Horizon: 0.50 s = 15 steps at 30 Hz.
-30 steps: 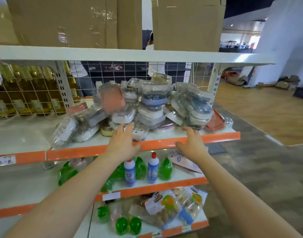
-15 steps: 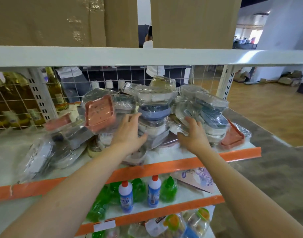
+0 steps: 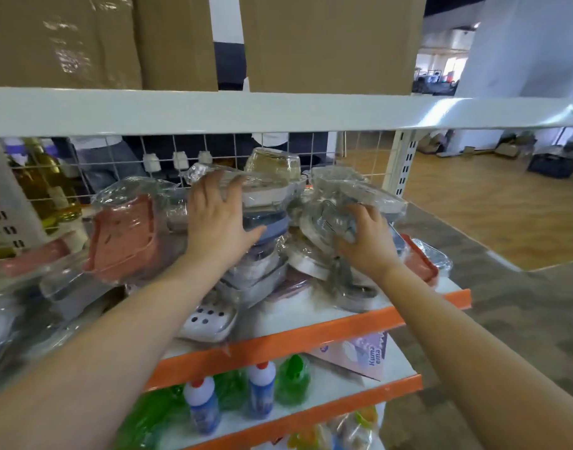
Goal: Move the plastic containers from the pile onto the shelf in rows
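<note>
Two hands reach into a pile of wrapped plastic containers [image 3: 268, 241] on the orange-edged shelf [image 3: 311, 332]. Below, a pink box [image 3: 359, 355] reads "Kuma". Left hand [image 3: 218, 222] lies spread open on a blue-grey container [image 3: 265, 222]; right hand [image 3: 364, 238] grips a clear-wrapped container [image 3: 327, 219] beside it.

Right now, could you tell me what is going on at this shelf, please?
A person is working at a jumbled pile of wrapped plastic containers on the shelf. The left hand presses against the middle stack, fingers spread, while the right hand grips a wrapped container on the right. No rows are formed yet.
</note>
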{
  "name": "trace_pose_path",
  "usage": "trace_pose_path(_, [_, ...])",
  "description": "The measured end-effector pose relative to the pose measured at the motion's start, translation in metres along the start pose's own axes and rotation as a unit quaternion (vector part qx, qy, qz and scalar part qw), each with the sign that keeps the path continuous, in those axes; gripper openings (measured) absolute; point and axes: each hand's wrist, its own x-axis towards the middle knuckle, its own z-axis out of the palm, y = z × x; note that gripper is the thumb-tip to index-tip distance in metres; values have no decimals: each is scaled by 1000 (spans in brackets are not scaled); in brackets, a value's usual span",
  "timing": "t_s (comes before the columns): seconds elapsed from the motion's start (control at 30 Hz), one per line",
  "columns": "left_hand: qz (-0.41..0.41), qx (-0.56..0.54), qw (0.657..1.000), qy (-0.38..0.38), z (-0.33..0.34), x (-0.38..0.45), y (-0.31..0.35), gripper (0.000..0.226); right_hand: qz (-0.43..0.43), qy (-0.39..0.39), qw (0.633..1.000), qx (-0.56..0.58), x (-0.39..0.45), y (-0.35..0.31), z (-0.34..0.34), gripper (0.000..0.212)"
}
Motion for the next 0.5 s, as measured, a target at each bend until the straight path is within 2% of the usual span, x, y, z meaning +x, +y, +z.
trace_pose_path(0.13, [60,92,994,-10,14,13,19,87,-1,29,999,-38,10,24,-9,65])
trace_pose_path(0.23, [39,107,993,-37,17,24,29,79,-3,57,997,-56,21,38,-15,68])
trace_pose_path(0.33, [33,118,992,-36,21,30,35,68,25,43,998,-42,36,49,-17,76])
trace_pose_path(0.43, [25,137,989,-41,27,35,37,67,51,22,997,-56,49,60,-12,81])
trace_pose_path(0.5, [40,150,987,-28,33,38,36,69,52,23,996,-73,55,66,-8,77])
